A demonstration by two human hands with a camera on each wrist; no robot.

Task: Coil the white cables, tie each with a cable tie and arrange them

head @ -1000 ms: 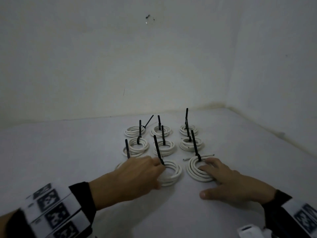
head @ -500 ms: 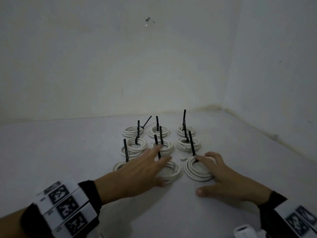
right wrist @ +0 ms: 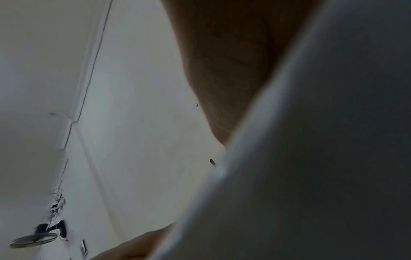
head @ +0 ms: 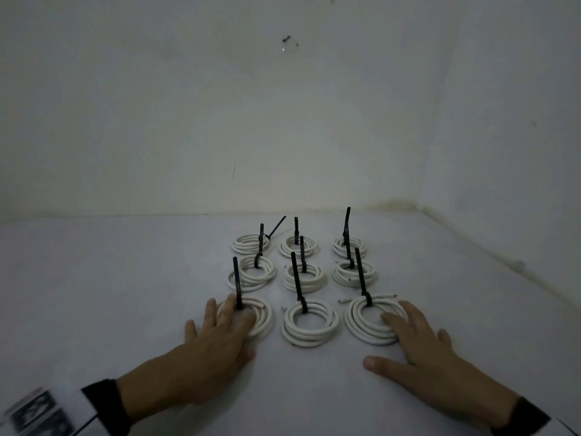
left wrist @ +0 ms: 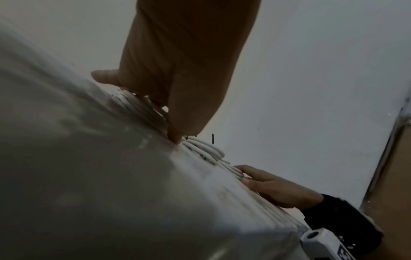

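White coiled cables (head: pixel 310 322) with black cable ties (head: pixel 296 283) form three rows; left hand (head: pixel 220 338) and right hand (head: pixel 418 338) rest flat, fingers straight, on the near corner coils.

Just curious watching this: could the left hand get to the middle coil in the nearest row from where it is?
Probably yes. The left hand rests on the near left coil, right beside the near middle coil, and nothing lies between them but bare tabletop.

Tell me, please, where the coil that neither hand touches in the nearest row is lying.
In the head view, the untouched coil lies mid-front row on the white surface, between the coil under the left hand and the one under the right hand.
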